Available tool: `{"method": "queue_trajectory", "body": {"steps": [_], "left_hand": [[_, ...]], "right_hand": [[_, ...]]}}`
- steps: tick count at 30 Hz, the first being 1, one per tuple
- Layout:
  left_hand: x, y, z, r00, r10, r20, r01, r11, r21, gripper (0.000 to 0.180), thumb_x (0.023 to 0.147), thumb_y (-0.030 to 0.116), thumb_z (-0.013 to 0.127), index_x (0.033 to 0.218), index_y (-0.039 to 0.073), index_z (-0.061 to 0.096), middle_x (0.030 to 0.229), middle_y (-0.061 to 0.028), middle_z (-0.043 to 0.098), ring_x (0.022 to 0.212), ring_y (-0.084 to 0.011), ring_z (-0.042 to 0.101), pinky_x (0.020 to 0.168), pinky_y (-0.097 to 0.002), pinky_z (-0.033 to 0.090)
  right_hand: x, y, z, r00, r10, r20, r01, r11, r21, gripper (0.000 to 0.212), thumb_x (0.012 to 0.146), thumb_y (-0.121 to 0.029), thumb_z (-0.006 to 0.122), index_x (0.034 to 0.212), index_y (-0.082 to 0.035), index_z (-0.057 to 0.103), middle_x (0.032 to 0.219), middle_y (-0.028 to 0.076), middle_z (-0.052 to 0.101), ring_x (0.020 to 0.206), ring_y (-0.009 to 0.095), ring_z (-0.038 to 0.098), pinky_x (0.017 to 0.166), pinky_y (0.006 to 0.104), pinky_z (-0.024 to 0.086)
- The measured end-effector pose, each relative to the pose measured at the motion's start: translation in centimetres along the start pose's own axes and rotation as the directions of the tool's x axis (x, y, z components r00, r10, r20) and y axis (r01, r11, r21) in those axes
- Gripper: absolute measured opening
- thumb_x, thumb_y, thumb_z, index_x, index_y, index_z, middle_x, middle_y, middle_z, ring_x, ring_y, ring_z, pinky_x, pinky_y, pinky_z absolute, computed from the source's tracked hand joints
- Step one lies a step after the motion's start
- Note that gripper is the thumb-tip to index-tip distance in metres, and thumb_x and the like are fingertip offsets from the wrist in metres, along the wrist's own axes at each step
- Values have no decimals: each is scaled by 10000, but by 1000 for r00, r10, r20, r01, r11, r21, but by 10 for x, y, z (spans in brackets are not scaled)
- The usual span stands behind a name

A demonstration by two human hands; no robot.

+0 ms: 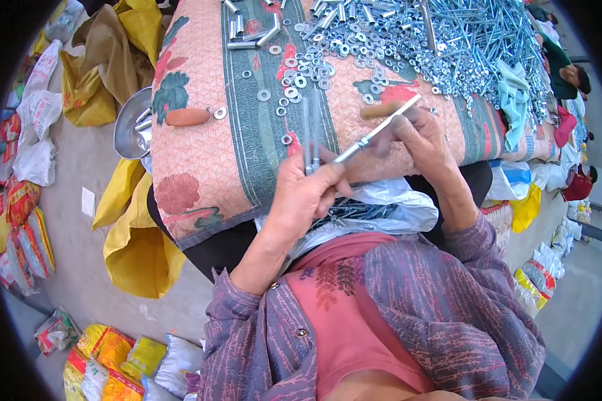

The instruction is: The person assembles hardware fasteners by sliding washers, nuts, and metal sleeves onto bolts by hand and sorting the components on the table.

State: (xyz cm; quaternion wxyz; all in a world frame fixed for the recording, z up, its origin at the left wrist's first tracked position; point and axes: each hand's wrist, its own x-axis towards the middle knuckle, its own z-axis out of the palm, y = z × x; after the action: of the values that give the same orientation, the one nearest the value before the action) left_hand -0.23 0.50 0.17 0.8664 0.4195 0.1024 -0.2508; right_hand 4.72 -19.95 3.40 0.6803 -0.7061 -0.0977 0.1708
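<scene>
Nearest, below both hands, a white plastic bag (388, 210) lies open in the lap, with dark screws (354, 212) in it just under the left fingers.

The left hand (304, 194) is closed around two upright metal rods (309, 134); their tops stand clear above its fingers, side by side and touching. Its thumb and forefinger also pinch the lower end of a bolt (378, 129).

The bolt is long, thin and silver, with a thicker collar about a third of the way up. Its long axis runs on a slant, from the left fingertips up and to the right, ending past the right fingertips near a wooden handle (381, 110).

The right hand (418, 137) is curled over the bolt's upper half, fingertips closed on the shaft just above the collar.

Beyond the fingers lies a flowered quilt (201, 160). Loose washers (301, 73) are scattered on it just above the rods. Farther off, above the right hand, is a heap of long bolts (475, 33). Short tubes (247, 33) lie up and left of the rods, and a second wooden handle (187, 117) well left of them.
</scene>
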Motion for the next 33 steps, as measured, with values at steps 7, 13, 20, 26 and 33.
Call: {"method": "queue_trajectory", "body": {"steps": [7,13,20,26,33], "left_hand": [[0,0,-1,1000,-2,29,2,1000,-14,58,862,54,555,834,43,506,630,-122,595,344,-50,366,306,-178,242],[2,-1,2,997,-47,62,45,999,28,62,860,77,567,848,36,522,620,-104,596,349,-56,378,321,-187,261],[-1,-22,1,650,720,243,-475,135,869,123,781,-7,596,872,44,530,675,-153,537,626,-351,575,537,-370,461],[-5,5,-5,967,246,67,-241,793,560,168,830,72,612,977,26,547,622,-99,573,466,-154,504,417,-272,386],[-8,13,-3,947,-222,233,291,900,-323,458,930,177,480,1350,126,305,797,-122,565,455,-82,388,370,-190,304]], "right_hand": [[-1,1,5,999,20,-25,-18,998,66,399,930,-254,500,1205,35,497,947,110,631,856,172,626,800,302,498],[-5,16,11,999,53,-11,-54,998,-34,246,883,-142,559,1064,20,593,888,51,632,785,103,594,724,238,480],[-12,16,36,966,199,-168,-204,979,-15,210,920,-210,529,959,-6,561,729,-31,516,595,6,430,500,161,332],[-27,5,21,954,236,-185,-267,950,-164,213,906,-203,531,915,6,572,727,-16,541,606,31,481,511,172,362],[9,-9,5,990,-129,-50,63,743,-666,194,779,-151,636,941,-45,618,848,129,590,754,258,588,667,333,459]]}}
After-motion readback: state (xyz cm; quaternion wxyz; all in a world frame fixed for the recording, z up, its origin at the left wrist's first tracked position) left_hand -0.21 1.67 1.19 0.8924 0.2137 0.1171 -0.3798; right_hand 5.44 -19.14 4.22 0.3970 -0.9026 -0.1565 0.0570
